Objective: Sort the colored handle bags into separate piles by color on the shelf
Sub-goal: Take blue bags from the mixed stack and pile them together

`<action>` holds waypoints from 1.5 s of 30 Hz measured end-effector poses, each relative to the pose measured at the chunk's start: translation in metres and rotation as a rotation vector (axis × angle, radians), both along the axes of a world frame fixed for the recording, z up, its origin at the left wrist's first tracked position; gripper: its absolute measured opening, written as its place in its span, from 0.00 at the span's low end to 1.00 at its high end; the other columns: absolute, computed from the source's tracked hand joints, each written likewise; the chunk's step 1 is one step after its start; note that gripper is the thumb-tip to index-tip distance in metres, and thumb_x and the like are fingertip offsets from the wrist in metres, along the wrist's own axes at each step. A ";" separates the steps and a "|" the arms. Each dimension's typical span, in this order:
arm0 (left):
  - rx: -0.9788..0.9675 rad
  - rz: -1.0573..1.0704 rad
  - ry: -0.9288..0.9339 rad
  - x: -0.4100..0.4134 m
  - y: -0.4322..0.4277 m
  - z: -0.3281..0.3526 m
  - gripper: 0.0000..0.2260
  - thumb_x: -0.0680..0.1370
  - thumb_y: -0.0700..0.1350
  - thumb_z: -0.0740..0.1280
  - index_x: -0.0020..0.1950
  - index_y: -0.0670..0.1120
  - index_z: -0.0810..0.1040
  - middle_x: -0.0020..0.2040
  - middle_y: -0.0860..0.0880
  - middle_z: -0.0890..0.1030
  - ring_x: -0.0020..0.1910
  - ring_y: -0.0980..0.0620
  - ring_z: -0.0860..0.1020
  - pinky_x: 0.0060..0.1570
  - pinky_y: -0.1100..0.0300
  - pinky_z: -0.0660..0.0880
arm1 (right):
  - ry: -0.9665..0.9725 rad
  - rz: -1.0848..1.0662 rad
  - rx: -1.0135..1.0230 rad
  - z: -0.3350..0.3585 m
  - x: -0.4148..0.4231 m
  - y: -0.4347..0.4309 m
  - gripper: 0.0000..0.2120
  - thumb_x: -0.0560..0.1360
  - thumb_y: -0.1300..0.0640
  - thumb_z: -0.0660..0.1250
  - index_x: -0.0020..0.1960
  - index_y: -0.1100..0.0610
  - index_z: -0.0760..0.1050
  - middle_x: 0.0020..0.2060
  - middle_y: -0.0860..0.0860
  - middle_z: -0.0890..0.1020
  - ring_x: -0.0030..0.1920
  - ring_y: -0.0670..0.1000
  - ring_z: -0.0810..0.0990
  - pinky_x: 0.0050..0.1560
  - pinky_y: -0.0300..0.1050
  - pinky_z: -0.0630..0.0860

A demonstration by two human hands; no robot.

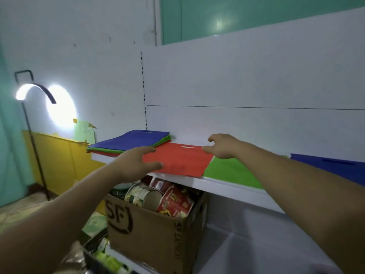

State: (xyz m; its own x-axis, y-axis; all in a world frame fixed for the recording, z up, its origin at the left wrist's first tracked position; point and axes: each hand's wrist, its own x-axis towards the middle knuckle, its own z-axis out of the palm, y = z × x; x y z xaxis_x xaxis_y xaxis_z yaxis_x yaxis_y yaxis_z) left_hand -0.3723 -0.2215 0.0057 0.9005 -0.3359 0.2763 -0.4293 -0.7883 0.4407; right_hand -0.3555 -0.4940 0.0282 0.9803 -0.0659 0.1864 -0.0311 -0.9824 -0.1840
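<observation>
A person reaches both bare arms to a white shelf (227,183) against a white wall panel. A red bag (177,162) lies flat on the shelf between the hands, its handle slot towards the wall and its near edge at the shelf's front lip.

The left hand (134,163) rests on the red bag's left edge with fingers spread and fairly straight, released rather than gripping. The right hand (223,147) is at the bag's far right corner, thumb touching the fabric and fingers loosely curled above it. From this angle it is not clear whether it pinches the bag or only touches it.

Just right of the red bag, and partly under it, lies a green bag (227,171). Further right, past the right forearm, lies a blue bag (335,167). At the shelf's left end sits a mixed stack (134,141): blue on top, green beneath, red at the bottom.

Below the shelf, a cardboard box (154,230) holds tins (158,196). A lit floor lamp (35,91) stands at far left.
</observation>
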 end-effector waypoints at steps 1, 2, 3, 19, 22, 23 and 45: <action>-0.005 0.005 0.001 0.005 0.014 0.000 0.29 0.74 0.60 0.67 0.72 0.52 0.66 0.71 0.51 0.69 0.68 0.51 0.69 0.66 0.54 0.65 | 0.002 0.007 0.004 -0.001 0.008 0.014 0.31 0.78 0.40 0.59 0.74 0.58 0.62 0.73 0.55 0.65 0.71 0.56 0.65 0.66 0.46 0.64; -0.009 0.008 -0.002 0.009 0.026 -0.001 0.29 0.74 0.59 0.67 0.72 0.51 0.66 0.71 0.51 0.69 0.68 0.51 0.69 0.66 0.55 0.65 | 0.004 0.011 0.010 -0.002 0.015 0.027 0.31 0.78 0.40 0.60 0.74 0.58 0.62 0.72 0.55 0.66 0.70 0.56 0.66 0.66 0.46 0.65; -0.013 0.013 -0.006 0.013 0.037 -0.001 0.28 0.74 0.58 0.67 0.72 0.51 0.67 0.71 0.51 0.70 0.68 0.52 0.69 0.65 0.56 0.64 | 0.005 0.016 0.015 -0.001 0.023 0.039 0.31 0.78 0.40 0.60 0.74 0.57 0.62 0.72 0.55 0.66 0.70 0.56 0.66 0.66 0.46 0.65; -0.082 0.159 0.021 0.151 0.150 -0.012 0.28 0.74 0.58 0.67 0.72 0.52 0.66 0.69 0.49 0.71 0.58 0.51 0.73 0.52 0.59 0.70 | -0.008 0.115 -0.007 -0.006 0.219 0.172 0.26 0.77 0.41 0.61 0.68 0.57 0.69 0.64 0.55 0.74 0.62 0.56 0.73 0.61 0.48 0.71; -0.058 0.173 0.028 0.193 0.164 -0.006 0.29 0.73 0.60 0.67 0.72 0.54 0.66 0.72 0.50 0.68 0.65 0.49 0.71 0.59 0.55 0.69 | 0.011 0.108 -0.029 -0.002 0.263 0.178 0.26 0.77 0.41 0.60 0.66 0.58 0.70 0.63 0.56 0.75 0.61 0.57 0.74 0.60 0.47 0.71; -0.046 0.177 0.028 0.207 0.168 -0.005 0.28 0.74 0.60 0.67 0.72 0.54 0.66 0.72 0.50 0.67 0.67 0.49 0.69 0.60 0.55 0.67 | 0.014 0.103 -0.040 -0.002 0.276 0.179 0.26 0.77 0.41 0.60 0.67 0.58 0.69 0.64 0.57 0.74 0.62 0.57 0.73 0.61 0.47 0.71; 0.191 -0.358 0.176 0.427 0.189 -0.016 0.25 0.79 0.54 0.62 0.74 0.49 0.64 0.73 0.49 0.66 0.70 0.50 0.66 0.61 0.62 0.62 | 0.121 -0.538 -0.010 -0.032 0.317 0.197 0.28 0.77 0.37 0.58 0.61 0.60 0.73 0.59 0.56 0.77 0.58 0.56 0.75 0.53 0.45 0.70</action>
